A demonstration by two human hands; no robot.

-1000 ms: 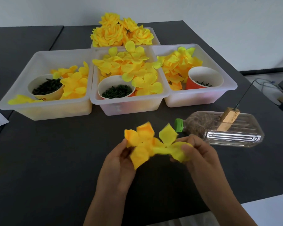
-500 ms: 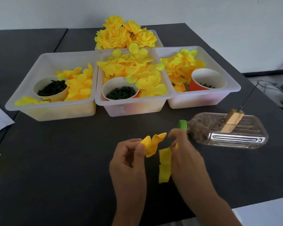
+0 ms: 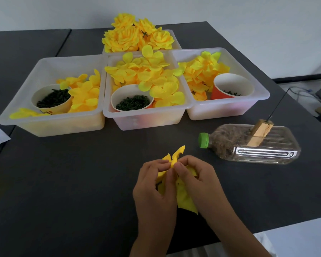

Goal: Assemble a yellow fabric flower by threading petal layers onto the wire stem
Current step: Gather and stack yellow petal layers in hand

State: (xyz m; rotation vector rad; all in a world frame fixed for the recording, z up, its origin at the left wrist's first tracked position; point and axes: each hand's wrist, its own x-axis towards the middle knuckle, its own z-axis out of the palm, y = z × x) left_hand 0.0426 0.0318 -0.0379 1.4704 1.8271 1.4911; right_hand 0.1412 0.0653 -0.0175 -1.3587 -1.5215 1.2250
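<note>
Hands meet low over the dark table [image 3: 63, 182]: the left hand [image 3: 154, 190] and right hand [image 3: 202, 184] are pressed close together, fingers of both curled around a bunch of yellow fabric petals [image 3: 183, 199], which pokes out above the knuckles and hangs below between the palms. Just beyond, to the right, a clear plastic bottle [image 3: 258, 145] with a green cap lies on its side, a wooden block [image 3: 260, 129] on it holding a thin wire stem [image 3: 278, 104] that leans up and away. Farther back sit three translucent bins [image 3: 146, 119] of loose petals and paper cups, with finished yellow flowers [image 3: 137, 34] behind them.
</note>
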